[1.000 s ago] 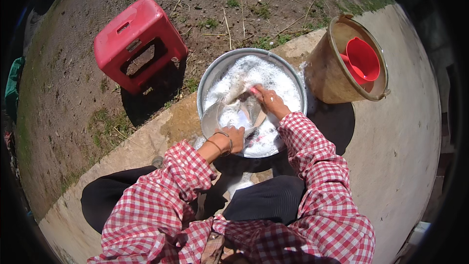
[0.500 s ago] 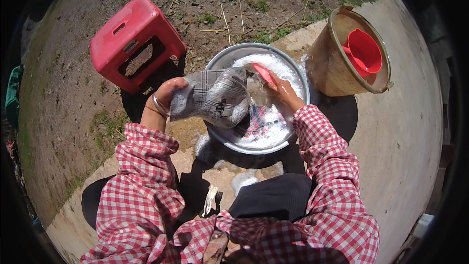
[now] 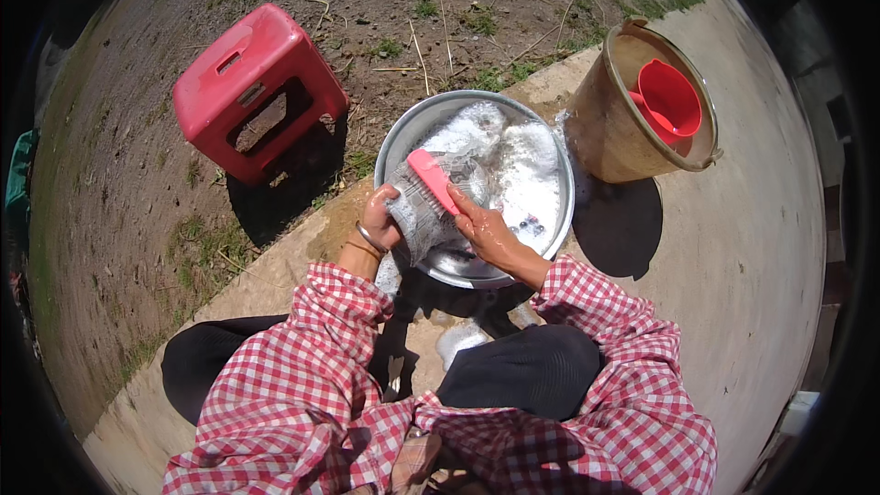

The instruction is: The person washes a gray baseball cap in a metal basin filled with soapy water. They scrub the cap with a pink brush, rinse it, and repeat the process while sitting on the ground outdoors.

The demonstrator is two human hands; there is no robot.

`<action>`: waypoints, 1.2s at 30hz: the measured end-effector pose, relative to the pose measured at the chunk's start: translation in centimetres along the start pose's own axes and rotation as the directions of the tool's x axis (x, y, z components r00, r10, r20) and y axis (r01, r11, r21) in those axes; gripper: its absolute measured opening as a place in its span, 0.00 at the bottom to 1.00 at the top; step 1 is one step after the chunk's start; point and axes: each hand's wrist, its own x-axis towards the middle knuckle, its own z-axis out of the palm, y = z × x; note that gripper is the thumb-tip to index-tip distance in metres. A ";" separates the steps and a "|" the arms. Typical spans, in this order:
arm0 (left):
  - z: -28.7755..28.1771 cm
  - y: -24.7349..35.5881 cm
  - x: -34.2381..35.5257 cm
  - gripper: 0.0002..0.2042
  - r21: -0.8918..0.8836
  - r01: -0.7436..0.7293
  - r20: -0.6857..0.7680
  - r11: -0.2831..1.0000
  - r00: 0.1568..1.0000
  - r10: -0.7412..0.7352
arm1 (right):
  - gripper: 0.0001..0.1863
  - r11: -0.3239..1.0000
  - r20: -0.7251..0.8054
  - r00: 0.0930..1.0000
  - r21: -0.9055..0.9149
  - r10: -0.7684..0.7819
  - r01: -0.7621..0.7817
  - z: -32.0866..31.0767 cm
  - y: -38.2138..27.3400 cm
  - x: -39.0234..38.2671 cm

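A round metal basin (image 3: 567, 220) holds foamy white suds (image 3: 527, 170). Over its left rim, my left hand (image 3: 381, 220) grips the edge of a wet grey plaid cloth (image 3: 417, 220), closed around it. The rest of the cloth hangs into the basin and merges with the suds. My right hand (image 3: 481, 231) is closed on the handle of a pink scrubbing brush (image 3: 431, 179), whose bristles lie against the cloth. Foam clings to my right fingers. Whatever else lies under the suds is mostly hidden.
A red plastic stool (image 3: 247, 82) stands on the dirt at the far left. To the right of the basin, a brown bucket (image 3: 600, 128) holds a red plastic scoop (image 3: 669, 96). Foam (image 3: 461, 341) is spilled on the concrete (image 3: 724, 247) near my knees.
My left hand has brought the cloth rightward and down to the basin's left rim. My right hand has moved the brush left and down, out of the suds and onto the cloth.
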 end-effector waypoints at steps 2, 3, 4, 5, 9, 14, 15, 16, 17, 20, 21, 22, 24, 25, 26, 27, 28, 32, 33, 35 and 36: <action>0.3 -0.2 -0.2 0.23 0.044 0.054 -0.003 0.998 0.999 -0.054 | 0.23 0.965 -0.130 0.961 -0.064 0.243 -0.253 0.8 1.9 0.2; 0.4 -0.1 -0.4 0.23 -0.009 0.054 0.142 0.998 0.988 -0.052 | 0.21 0.874 -0.164 0.889 -0.177 0.427 -0.452 0.4 3.9 0.1; 0.4 0.1 -1.1 0.23 -0.032 0.076 0.199 0.997 0.978 -0.069 | 0.16 0.866 -0.295 0.868 -0.187 0.400 -0.463 -0.2 6.1 -0.4; 0.5 0.4 -1.7 0.24 -0.058 0.076 0.284 0.995 0.957 -0.057 | 0.16 0.806 -0.143 0.838 -0.231 0.527 -0.546 -1.3 8.6 -0.8; 0.5 0.4 -3.2 0.30 -0.204 -0.025 0.172 0.979 0.983 0.061 | 0.17 0.696 -0.065 0.848 -0.539 0.527 -0.474 -0.5 14.7 -1.6; 1.4 -3.4 -1.6 0.30 -0.271 -0.210 0.207 0.939 0.940 0.270 | 0.18 0.834 0.010 0.874 -0.305 0.485 -0.460 1.2 14.0 0.2; 1.6 -3.9 -1.0 0.30 -0.272 -0.201 0.198 0.941 0.945 0.260 | 0.19 0.823 -0.043 0.849 -0.225 0.526 -0.522 1.1 13.5 0.4; 1.8 -4.3 -0.4 0.30 -0.267 -0.191 0.195 0.944 0.949 0.247 | 0.20 0.839 -0.112 0.847 -0.116 0.520 -0.531 0.4 13.0 0.4; 2.0 -4.6 0.2 0.30 -0.260 -0.182 0.193 0.948 0.952 0.236 | 0.21 0.868 -0.121 0.861 0.008 0.494 -0.496 -0.2 12.7 0.3; 2.5 -4.5 1.5 0.30 -0.242 -0.162 0.197 0.956 0.957 0.212 | 0.24 0.806 -0.142 0.794 0.078 0.592 -0.587 -1.2 12.4 -0.1; 2.6 -4.3 1.7 0.30 -0.236 -0.160 0.201 0.959 0.957 0.209 | 0.23 0.837 -0.309 0.810 -0.072 0.499 -0.543 -1.4 12.6 -0.3; 2.7 -4.1 1.7 0.29 -0.230 -0.152 0.207 0.961 0.957 0.201 | 0.22 0.762 -0.276 0.774 -0.176 0.570 -0.623 -1.0 12.9 -0.3; 2.8 -3.7 1.6 0.29 -0.216 -0.135 0.215 0.967 0.959 0.182 | 0.20 0.603 -0.258 0.696 -0.358 0.670 -0.713 -0.3 13.5 -0.2; 2.8 -3.6 1.4 0.29 -0.215 -0.127 0.217 0.968 0.961 0.174 | 0.19 0.626 -0.131 0.728 -0.423 0.673 -0.655 0.0 13.8 -0.2; 2.8 -3.7 1.2 0.29 -0.211 -0.125 0.216 0.970 0.961 0.171 | 0.18 0.658 -0.015 0.796 -0.553 0.605 -0.511 0.2 13.8 -0.2; 2.7 -3.7 0.9 0.29 -0.211 -0.120 0.217 0.970 0.962 0.166 | 0.17 0.730 0.352 0.802 -0.668 0.483 -0.146 0.2 13.8 -0.3; 2.7 -3.8 0.8 0.29 -0.211 -0.117 0.212 0.970 0.964 0.162 | 0.16 0.810 0.171 0.836 -0.409 0.521 -0.421 0.0 13.3 -0.6; 2.4 -4.3 0.5 0.28 -0.227 -0.107 0.212 0.968 0.965 0.156 | 0.34 0.912 -0.154 0.900 0.030 0.407 -0.408 -1.5 8.6 -2.4; 2.4 -4.5 0.6 0.28 -0.230 -0.106 0.211 0.967 0.965 0.156 | 0.30 0.853 -0.146 0.841 0.134 0.521 -0.505 -1.6 6.8 -2.9; 2.4 -4.7 1.0 0.28 -0.231 -0.105 0.213 0.967 0.965 0.155 | 0.30 0.874 -0.224 0.845 0.140 0.486 -0.465 -0.3 3.1 -3.3; 2.4 -4.9 1.2 0.28 -0.232 -0.104 0.214 0.967 0.964 0.155 | 0.28 0.996 -0.421 0.907 -0.079 0.002 -0.039 0.5 2.0 -2.7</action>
